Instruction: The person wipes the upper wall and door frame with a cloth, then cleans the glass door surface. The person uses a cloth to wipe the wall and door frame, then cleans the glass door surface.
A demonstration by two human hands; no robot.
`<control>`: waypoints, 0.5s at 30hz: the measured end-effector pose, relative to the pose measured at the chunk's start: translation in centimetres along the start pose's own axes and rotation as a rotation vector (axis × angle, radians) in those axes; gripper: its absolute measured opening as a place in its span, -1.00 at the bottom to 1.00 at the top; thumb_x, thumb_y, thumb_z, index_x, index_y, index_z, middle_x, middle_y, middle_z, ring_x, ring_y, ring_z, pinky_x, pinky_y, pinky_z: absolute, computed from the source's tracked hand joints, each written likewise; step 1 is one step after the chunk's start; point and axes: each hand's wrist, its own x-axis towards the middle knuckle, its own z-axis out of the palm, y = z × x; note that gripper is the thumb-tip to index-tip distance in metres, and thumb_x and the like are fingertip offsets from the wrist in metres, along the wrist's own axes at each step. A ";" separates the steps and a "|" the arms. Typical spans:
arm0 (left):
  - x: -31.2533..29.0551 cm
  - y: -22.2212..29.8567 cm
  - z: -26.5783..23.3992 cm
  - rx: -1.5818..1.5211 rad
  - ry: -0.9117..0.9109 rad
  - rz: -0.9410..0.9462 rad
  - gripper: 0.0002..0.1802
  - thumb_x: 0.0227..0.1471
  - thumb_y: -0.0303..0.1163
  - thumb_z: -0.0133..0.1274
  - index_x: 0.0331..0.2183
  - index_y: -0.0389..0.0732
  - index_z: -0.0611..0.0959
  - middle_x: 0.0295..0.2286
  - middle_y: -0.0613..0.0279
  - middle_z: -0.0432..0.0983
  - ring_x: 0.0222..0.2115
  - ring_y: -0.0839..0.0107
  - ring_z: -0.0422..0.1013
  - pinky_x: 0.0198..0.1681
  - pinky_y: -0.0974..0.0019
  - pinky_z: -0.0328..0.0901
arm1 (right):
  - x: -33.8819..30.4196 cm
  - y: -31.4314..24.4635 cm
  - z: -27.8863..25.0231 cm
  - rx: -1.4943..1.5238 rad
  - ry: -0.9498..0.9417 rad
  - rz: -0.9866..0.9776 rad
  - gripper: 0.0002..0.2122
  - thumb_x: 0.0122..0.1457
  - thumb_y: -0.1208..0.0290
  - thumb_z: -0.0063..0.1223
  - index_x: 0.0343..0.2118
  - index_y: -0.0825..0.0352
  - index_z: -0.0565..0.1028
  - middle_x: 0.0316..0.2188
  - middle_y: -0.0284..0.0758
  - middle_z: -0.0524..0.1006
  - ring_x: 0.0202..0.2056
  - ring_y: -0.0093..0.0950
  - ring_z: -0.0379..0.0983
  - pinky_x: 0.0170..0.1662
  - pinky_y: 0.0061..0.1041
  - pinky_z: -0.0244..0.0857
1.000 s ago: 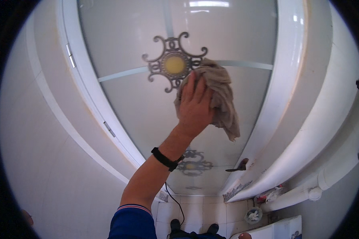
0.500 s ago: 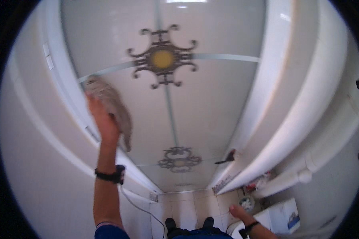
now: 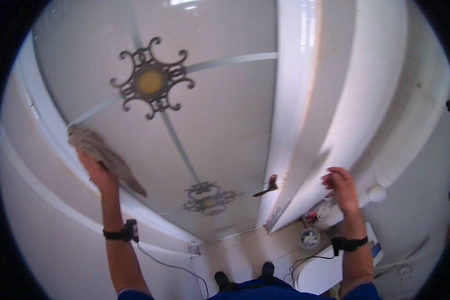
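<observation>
My left hand (image 3: 100, 172) has a grey-brown cloth (image 3: 105, 154) against the left edge of a frosted glass door (image 3: 220, 130). The cloth hangs in a long fold below and to the right of my fingers; part of my grip is hidden by it. Dark scrollwork with a yellow centre (image 3: 150, 82) decorates the pane to the right of the cloth. My right hand (image 3: 343, 189) is raised with nothing in it, its fingers loosely bent and apart. It is nearest the white door frame and wall on the right.
A dark door handle (image 3: 268, 185) juts from the door's right side. On the tiled floor (image 3: 240, 255) stands a small bin (image 3: 309, 238) with white waste in it, beside a white toilet lid (image 3: 317, 275). A white pipe (image 3: 375, 195) runs along the right wall. Cables trail from both wrists.
My right hand has risen from low near the bin to beside the door frame. The view has turned to the right, and my left hand still has the cloth at the door's left edge.
</observation>
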 end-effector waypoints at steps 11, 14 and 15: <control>-2.5 3.3 3.2 -0.866 0.235 -0.673 -0.20 0.48 0.15 -0.16 0.51 0.05 0.03 0.43 0.25 0.07 0.39 0.18 0.09 0.48 0.03 -0.01 | 5.9 0.4 5.8 0.118 -0.303 0.071 -0.75 0.46 0.35 -0.04 0.03 0.37 0.54 -0.28 -0.24 0.69 -0.25 -0.45 0.62 -0.12 -0.44 0.47; -3.0 3.8 3.2 -0.595 0.141 -0.337 -0.22 0.48 0.04 -0.11 0.49 -0.07 0.07 0.41 0.08 0.09 0.38 -0.01 0.08 0.47 -0.08 0.01 | 6.3 2.9 8.1 0.141 -0.327 0.130 -0.75 0.46 0.32 -0.02 0.03 0.36 0.53 -0.27 -0.25 0.68 -0.27 -0.45 0.62 -0.17 -0.44 0.46; -3.2 3.9 2.9 -0.175 0.082 -0.194 -0.28 0.45 -0.13 -0.07 0.45 -0.17 0.15 0.41 -0.01 0.07 0.41 -0.07 0.04 0.48 -0.06 -0.03 | 6.1 4.0 8.7 0.149 -0.384 0.115 -0.75 0.46 0.31 -0.02 0.04 0.34 0.53 -0.28 -0.26 0.68 -0.29 -0.46 0.61 -0.20 -0.46 0.46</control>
